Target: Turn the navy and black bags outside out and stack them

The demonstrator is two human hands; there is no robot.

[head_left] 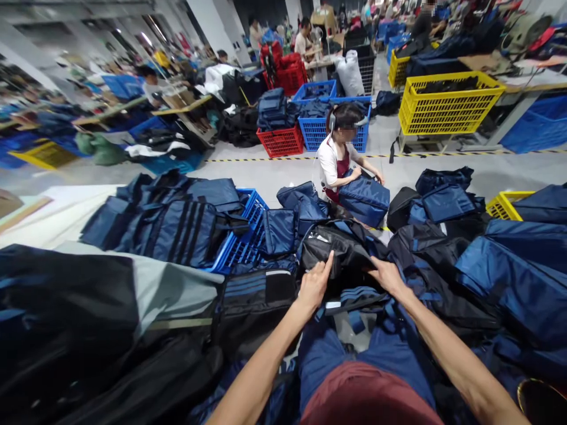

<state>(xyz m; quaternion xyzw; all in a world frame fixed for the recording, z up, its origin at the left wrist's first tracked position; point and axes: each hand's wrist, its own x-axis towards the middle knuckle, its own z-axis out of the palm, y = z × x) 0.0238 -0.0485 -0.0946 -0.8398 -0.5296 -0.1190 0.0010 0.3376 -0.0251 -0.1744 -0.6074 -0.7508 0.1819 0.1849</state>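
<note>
In front of my knees is a black bag point(343, 247) with dark blue parts, its dark opening facing me. My left hand point(314, 282) is at the bag's near left side, index finger stretched along the black fabric and the other fingers curled at its edge. On the right side, my right hand point(386, 276) pinches the edge of the same bag between thumb and fingers. Below the opening hangs a dark panel with blue stripes point(354, 293) and a small white label point(333, 305). The inside of the bag is too dark to make out.
A co-worker point(332, 159) sits just ahead, hands on a blue bag point(365, 198). Stacked blue bags point(177, 227) lie beside a blue crate point(248, 236) on the left. More bags point(509, 277) crowd my right. A yellow crate point(447, 109) stands beyond the aisle.
</note>
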